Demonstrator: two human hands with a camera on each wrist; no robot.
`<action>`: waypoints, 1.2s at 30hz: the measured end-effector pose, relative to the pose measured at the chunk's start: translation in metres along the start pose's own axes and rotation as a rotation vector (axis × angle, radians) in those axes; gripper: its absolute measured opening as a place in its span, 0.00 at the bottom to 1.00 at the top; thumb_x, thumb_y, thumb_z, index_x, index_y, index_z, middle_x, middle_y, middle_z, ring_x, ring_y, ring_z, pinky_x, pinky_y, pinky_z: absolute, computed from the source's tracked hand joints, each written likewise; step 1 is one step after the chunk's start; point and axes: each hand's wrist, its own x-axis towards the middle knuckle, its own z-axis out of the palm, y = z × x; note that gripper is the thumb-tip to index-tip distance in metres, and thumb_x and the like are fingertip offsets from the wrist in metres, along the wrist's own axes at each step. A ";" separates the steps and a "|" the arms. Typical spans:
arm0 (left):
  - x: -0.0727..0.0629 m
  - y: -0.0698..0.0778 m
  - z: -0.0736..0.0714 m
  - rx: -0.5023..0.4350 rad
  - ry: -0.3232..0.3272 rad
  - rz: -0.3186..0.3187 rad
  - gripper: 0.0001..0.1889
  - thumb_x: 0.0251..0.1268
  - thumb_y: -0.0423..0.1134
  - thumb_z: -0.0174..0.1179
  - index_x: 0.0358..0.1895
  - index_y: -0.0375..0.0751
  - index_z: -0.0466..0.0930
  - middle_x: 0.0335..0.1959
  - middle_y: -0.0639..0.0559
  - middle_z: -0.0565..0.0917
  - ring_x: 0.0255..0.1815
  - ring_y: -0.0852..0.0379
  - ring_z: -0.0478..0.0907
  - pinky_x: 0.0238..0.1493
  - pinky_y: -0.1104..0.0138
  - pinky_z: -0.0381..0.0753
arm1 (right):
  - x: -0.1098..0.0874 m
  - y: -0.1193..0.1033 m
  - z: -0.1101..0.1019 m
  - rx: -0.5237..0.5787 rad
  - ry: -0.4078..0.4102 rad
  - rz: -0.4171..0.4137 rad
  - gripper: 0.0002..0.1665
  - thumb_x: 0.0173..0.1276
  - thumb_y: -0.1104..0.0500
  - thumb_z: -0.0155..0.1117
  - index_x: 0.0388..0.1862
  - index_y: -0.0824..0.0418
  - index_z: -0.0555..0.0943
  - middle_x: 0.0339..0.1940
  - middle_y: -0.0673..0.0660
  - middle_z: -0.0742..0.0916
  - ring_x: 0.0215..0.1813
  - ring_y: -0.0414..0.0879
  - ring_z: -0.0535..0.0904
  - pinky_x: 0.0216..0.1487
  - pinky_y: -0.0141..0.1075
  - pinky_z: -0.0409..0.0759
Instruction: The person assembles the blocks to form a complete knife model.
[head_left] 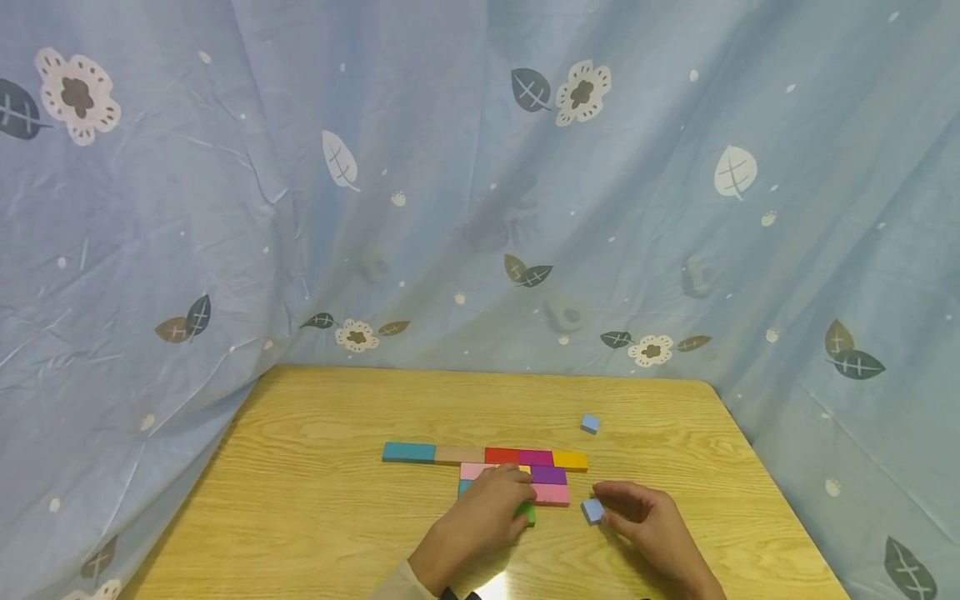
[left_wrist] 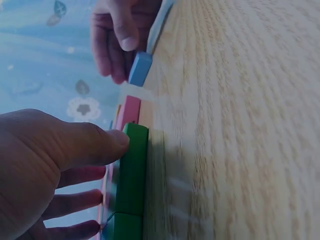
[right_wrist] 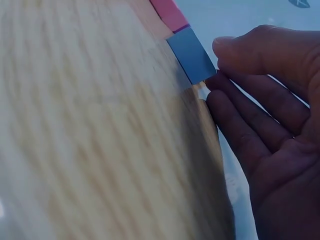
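Observation:
My left hand [head_left: 487, 512] lies over the near rows of coloured blocks. Its thumb [left_wrist: 117, 140] touches a green block [left_wrist: 134, 167], and the fingers reach across the rows with gaps between them. A second green block sits end to end with the first in the left wrist view. My right hand [head_left: 645, 521] is beside a small light-blue block [head_left: 592, 511] on the table, to the right of the rows. In the right wrist view, the thumb [right_wrist: 240, 52] and fingers are loosely bent close to this blue block [right_wrist: 192, 56], not wrapped round it.
A longer back row of teal [head_left: 408, 452], tan, red [head_left: 502, 456], magenta and yellow [head_left: 570, 461] blocks adjoins the near rows. Purple [head_left: 548, 475] and pink [head_left: 552, 495] blocks end the near rows. Another light-blue block [head_left: 590, 423] lies farther back. Patterned curtain [head_left: 480, 208] surrounds the wooden table [head_left: 300, 500].

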 end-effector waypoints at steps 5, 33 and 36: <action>-0.002 -0.003 0.001 0.016 0.013 0.002 0.06 0.68 0.42 0.76 0.46 0.53 0.94 0.52 0.61 0.91 0.56 0.61 0.85 0.62 0.66 0.86 | 0.000 0.002 0.002 -0.004 -0.009 -0.039 0.22 0.72 0.64 0.78 0.64 0.64 0.88 0.59 0.63 0.93 0.60 0.36 0.90 0.60 0.27 0.88; -0.012 -0.007 -0.009 -0.029 -0.063 -0.102 0.08 0.64 0.38 0.78 0.43 0.54 0.96 0.55 0.61 0.91 0.60 0.62 0.86 0.65 0.65 0.87 | 0.001 -0.013 -0.001 -0.079 0.195 0.050 0.17 0.70 0.67 0.78 0.57 0.61 0.92 0.55 0.59 0.95 0.55 0.32 0.90 0.55 0.23 0.88; -0.012 -0.008 -0.008 -0.030 -0.048 -0.094 0.07 0.63 0.35 0.77 0.41 0.53 0.96 0.53 0.62 0.92 0.59 0.62 0.86 0.64 0.65 0.87 | 0.006 -0.019 -0.003 -0.095 0.189 -0.006 0.16 0.72 0.66 0.77 0.58 0.63 0.92 0.55 0.60 0.95 0.56 0.32 0.90 0.56 0.22 0.87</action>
